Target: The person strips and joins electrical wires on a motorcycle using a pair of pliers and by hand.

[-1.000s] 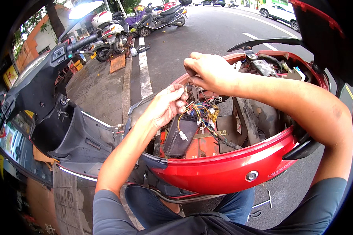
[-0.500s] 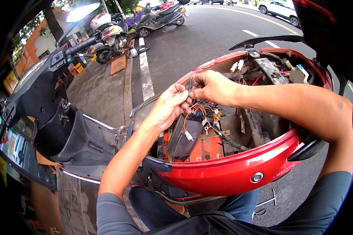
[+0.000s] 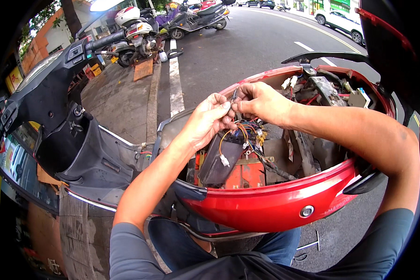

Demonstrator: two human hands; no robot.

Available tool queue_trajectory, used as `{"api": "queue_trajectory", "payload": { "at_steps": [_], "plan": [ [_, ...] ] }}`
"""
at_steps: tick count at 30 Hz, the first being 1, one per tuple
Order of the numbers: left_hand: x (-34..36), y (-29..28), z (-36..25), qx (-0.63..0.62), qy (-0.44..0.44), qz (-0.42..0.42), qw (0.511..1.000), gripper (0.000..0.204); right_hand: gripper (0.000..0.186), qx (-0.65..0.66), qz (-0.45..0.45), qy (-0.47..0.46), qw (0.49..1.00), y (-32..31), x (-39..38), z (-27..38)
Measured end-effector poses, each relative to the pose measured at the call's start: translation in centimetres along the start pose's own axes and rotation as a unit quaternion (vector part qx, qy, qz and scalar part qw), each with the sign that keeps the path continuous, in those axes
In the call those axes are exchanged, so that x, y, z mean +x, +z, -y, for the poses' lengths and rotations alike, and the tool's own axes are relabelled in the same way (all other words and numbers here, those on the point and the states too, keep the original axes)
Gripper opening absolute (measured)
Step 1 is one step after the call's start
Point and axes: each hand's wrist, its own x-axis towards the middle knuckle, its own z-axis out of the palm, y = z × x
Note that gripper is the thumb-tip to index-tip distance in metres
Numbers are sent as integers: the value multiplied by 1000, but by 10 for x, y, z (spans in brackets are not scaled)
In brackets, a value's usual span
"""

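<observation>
Dark wire [image 3: 234, 95] sits pinched in right hand [image 3: 265, 103].

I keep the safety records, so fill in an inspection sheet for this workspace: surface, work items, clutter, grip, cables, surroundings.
Surface: red scooter body, open at the top.
Work items: black box over a red-orange casing; small dark piece, partly hidden by fingers.
Clutter: T-shaped metal tool on the ground, beyond the person's right knee.
Grip: left hand and right hand close together, both pinching the small dark piece.
Cables: loose coloured wires bunched below the hands; white plug against the black box; damage cannot be told.
Surroundings: parked scooters; white car on the road.
</observation>
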Motion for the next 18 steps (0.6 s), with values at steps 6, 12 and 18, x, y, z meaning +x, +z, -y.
{"api": "queue_trajectory", "payload": {
  "at_steps": [6,12,18],
  "plan": [
    [2,3,3,175,106,14,979,14,37,-163,-76,2,984,4,-4,5],
    [-4,2,0,165,83,3,983,19,14,-14,-34,33,999,-28,10,5],
    [-6,-3,-2,154,35,-32,987,24,16,-45,67,71,994,-18,7,-1]
  ]
}}
